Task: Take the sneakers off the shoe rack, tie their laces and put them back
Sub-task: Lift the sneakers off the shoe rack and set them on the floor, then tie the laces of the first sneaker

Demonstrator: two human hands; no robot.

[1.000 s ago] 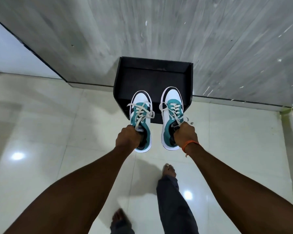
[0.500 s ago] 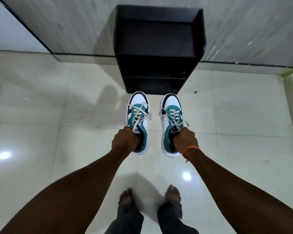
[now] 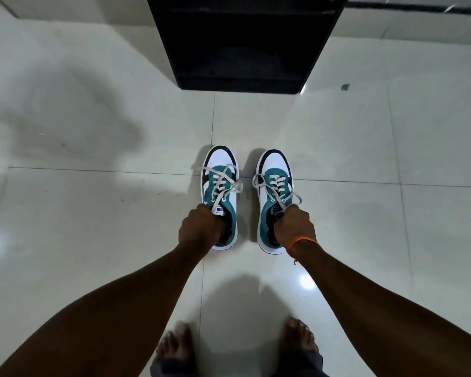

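A pale, glossy tiled floor (image 3: 93,213) fills most of the view, with grout lines crossing it and bright ceiling-light glints near the left edge and beside the right forearm. At the top stands the black shoe rack (image 3: 242,44), its open front facing the person; its shelves are dark and their contents cannot be made out. The rack stands well apart from the sneakers, with a stretch of bare tile between them.

Two bare forearms reach forward from the lower corners. Below them, at the bottom edge, both bare feet (image 3: 299,338) stand on the tile, the left one blurred.

The two sneakers sit side by side just in front of the person, toes pointing toward the rack. Each is white with teal panels and a dark toe rim. The left sneaker (image 3: 220,183) and the right sneaker (image 3: 275,183) seem to rest on the floor, though the angle makes contact hard to confirm. Their pale laces (image 3: 226,183) lie loose and untied across the tongues.

The left hand (image 3: 200,229) is curled closed around the heel opening of the left sneaker. The right hand (image 3: 294,224) grips the right sneaker's collar the same way, one lace trailing over its knuckles. An orange thread band (image 3: 301,242) circles the right wrist.
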